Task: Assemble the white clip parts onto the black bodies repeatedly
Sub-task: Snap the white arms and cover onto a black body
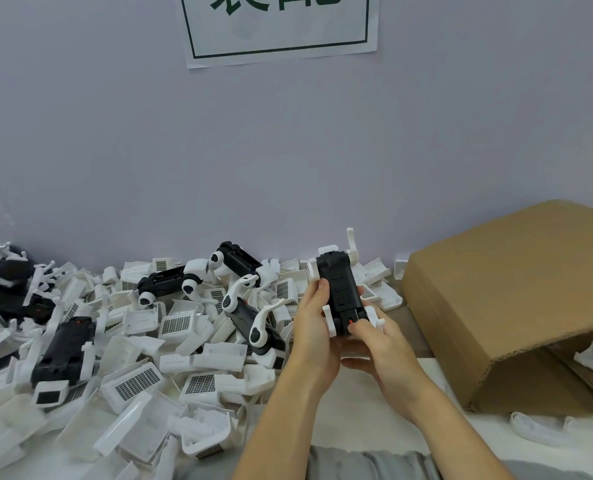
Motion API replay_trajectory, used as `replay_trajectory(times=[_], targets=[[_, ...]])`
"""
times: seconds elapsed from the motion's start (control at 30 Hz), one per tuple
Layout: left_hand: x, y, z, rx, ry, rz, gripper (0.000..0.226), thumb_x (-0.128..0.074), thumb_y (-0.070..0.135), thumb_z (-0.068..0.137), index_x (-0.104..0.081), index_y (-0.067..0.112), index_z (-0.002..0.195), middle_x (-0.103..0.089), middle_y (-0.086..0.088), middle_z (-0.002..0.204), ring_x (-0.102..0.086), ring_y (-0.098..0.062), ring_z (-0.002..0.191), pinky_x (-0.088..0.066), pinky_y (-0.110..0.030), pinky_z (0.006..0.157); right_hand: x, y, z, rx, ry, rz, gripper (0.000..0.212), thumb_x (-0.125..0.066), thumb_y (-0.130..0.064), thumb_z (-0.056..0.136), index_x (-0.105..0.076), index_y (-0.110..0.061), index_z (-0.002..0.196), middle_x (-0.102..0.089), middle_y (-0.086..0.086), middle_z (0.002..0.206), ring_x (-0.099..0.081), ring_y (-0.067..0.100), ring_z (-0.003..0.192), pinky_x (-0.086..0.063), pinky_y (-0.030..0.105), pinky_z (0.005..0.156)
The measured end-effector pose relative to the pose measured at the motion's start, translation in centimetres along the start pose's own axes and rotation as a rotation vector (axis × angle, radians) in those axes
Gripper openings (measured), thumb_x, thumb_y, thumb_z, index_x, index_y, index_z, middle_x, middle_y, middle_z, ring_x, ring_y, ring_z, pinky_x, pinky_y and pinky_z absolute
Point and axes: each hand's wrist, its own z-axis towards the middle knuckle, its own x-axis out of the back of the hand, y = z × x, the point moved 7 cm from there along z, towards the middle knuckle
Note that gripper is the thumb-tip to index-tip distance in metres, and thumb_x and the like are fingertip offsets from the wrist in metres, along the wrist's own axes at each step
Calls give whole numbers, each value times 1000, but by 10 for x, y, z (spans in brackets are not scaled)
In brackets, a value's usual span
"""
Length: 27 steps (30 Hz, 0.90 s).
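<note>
Hands clamp one black body [340, 296] above the worktop [364, 386], its long axis running away from the person. The left hand [314, 327] grips the left flank; the right hand [374, 344] pinches the near end by the red button, where a white clip part [374, 315] sits. Loose white parts [184, 341] lie heaped to the left, nearer the left hand; a cardboard box [516, 292] hems the right.

White table [357, 393] under a heap of white clip parts [170, 341] (several black bodies [65, 348] among them), cardboard box [509, 292] beside.
</note>
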Motion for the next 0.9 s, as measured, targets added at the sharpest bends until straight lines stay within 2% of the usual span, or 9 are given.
replay_trajectory(times=[0.17,0.3,0.43,0.6,0.73,0.9], targets=[[-2,0,0,-14,-8,0,29,-45,31,106,-66,14,118,-74,-8,94,-69,-24,78,-53,-41,78,1,1,0,-16,11,-11,31,-53,-37,76,-67,-34,103,-76,5,94,-70,17,86,-51,31,75],[-2,1,0,-19,-2,-1,29,-45,31,106,-65,13,119,-73,-8,94,-68,-26,80,-51,-45,84,-1,0,0,-28,-2,35,24,-57,-42,77,-69,-38,98,-76,7,97,-70,19,87,-50,34,79],[-1,1,0,-17,9,14,28,-45,31,106,-67,15,114,-74,-8,93,-69,-26,79,-54,-42,80,-2,0,1,-37,0,31,17,-58,-41,77,-70,-42,89,-76,6,97,-70,20,88,-51,35,77],[-1,2,-1,-27,14,23,31,-45,31,106,-64,11,120,-73,-8,95,-67,-27,80,-52,-44,81,-3,1,2,-28,-24,38,23,-57,-37,76,-70,-40,95,-76,4,96,-70,18,86,-51,35,75],[0,2,-1,-23,26,24,34,-44,31,106,-62,8,126,-74,-8,94,-66,-28,80,-52,-42,78,-2,4,3,-27,-38,42,32,-55,-32,74,-66,-30,103,-74,3,90,-67,18,81,-49,35,74],[0,2,-2,-24,27,39,32,-45,30,106,-62,11,126,-73,-8,96,-70,-22,76,-55,-38,74,-1,6,4,-31,-37,8,37,-55,-35,75,-65,-27,110,-75,4,94,-69,17,85,-50,33,73]])
